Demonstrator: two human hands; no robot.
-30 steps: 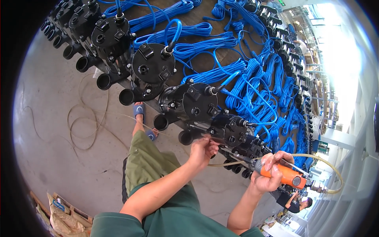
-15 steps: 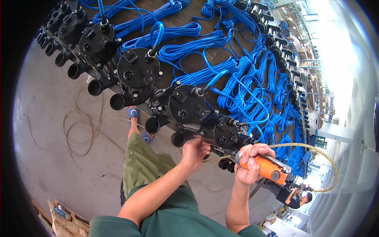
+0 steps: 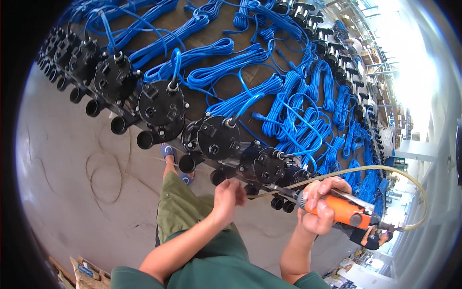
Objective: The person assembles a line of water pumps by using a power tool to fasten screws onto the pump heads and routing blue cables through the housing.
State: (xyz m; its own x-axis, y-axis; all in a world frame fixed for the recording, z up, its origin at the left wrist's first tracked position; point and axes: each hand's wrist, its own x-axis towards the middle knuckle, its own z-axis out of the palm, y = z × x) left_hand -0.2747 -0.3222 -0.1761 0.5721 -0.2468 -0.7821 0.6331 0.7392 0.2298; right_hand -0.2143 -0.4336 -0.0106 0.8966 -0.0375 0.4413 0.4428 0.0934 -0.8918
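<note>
My right hand (image 3: 317,209) is wrapped round an orange air screwdriver (image 3: 344,211), with a clear yellowish hose (image 3: 417,192) at its back end. Its bit points left toward the lid edge of the nearest black pump (image 3: 263,164); whether it touches a screw I cannot tell. Just below that pump's row of outlets is my left hand (image 3: 226,198), its fingers curled together and slightly blurred, apart from the pump. What those fingers hold, if anything, is hidden. Another black pump (image 3: 219,137), with a round bolted lid and a blue cable, stands to the left.
More black pumps (image 3: 115,77) line the bench edge toward the far left. Bundled blue cables (image 3: 226,65) cover the brown bench top (image 3: 207,29). A hose loop (image 3: 108,178) lies on the grey floor. Another person (image 3: 368,237) is at the right.
My right hand and the screwdriver have shifted right and slightly down. My left hand has drawn down and away from the pump. The whole view has shifted slightly.
</note>
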